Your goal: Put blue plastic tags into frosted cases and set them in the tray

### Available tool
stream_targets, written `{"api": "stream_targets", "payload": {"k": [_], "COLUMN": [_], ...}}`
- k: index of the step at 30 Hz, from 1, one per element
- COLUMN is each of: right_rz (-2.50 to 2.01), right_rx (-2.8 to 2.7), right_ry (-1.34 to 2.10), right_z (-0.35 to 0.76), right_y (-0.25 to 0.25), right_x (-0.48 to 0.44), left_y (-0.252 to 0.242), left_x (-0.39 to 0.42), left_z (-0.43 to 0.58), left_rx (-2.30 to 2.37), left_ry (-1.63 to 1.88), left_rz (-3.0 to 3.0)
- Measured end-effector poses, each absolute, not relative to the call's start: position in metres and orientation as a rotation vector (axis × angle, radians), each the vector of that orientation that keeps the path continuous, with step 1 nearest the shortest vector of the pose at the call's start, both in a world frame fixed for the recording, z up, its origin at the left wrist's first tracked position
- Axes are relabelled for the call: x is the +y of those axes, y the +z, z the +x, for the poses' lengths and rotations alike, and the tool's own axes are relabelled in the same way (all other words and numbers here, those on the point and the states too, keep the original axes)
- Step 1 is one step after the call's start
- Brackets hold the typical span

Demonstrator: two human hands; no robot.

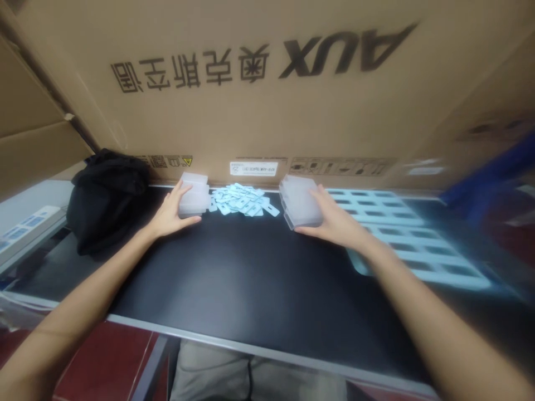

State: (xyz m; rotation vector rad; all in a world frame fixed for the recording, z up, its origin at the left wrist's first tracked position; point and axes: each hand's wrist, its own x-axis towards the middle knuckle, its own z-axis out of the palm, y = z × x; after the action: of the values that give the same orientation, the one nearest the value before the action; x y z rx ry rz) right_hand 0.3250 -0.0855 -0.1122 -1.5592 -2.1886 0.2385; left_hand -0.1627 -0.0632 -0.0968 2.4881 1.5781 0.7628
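Table (251, 278): smooth, softly glossy
Cases (303, 200): translucent, frosted-looking plastic
Blue tabs (240, 199): smooth, plastic-looking
Carton (251, 122) along back edge: matt cardboard
Bundle (106, 200) toward left edge: matt black cloth

This looks like a workshop, at a bench for small-parts work. A plain black table (234, 284) with a metal front edge carries a heap of identical pale blue pieces (241, 199) by its far edge, stacked translucent plastic cases (302, 201), and slotted blue frames (422, 257) towards the right end. Printed carton board (251, 122) walls the far edge; red flooring (102, 356) shows below the front one
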Motion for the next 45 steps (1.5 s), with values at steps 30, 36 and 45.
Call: {"api": "stream_targets", "payload": {"k": [30,36,45], "right_rz": [-1.601,-1.538,-1.569], "right_rx": [-2.318,-2.316,-2.262], "right_ry": [-0.297,-0.255,-0.185], "right_z": [0.19,0.189,0.241], "right_y": [-0.076,-0.069,-0.07], "right_x": [-0.04,-0.031,-0.069], "left_y": [-0.098,-0.102,-0.101], "left_x": [-0.11,-0.124,-0.125], "left_z": [-0.07,-0.037,-0.011], "left_rx": [1.099,0.845,1.157], "left_ry": [0.668,0.539,0.4], "left_rz": [3.073,3.175,3.254]}}
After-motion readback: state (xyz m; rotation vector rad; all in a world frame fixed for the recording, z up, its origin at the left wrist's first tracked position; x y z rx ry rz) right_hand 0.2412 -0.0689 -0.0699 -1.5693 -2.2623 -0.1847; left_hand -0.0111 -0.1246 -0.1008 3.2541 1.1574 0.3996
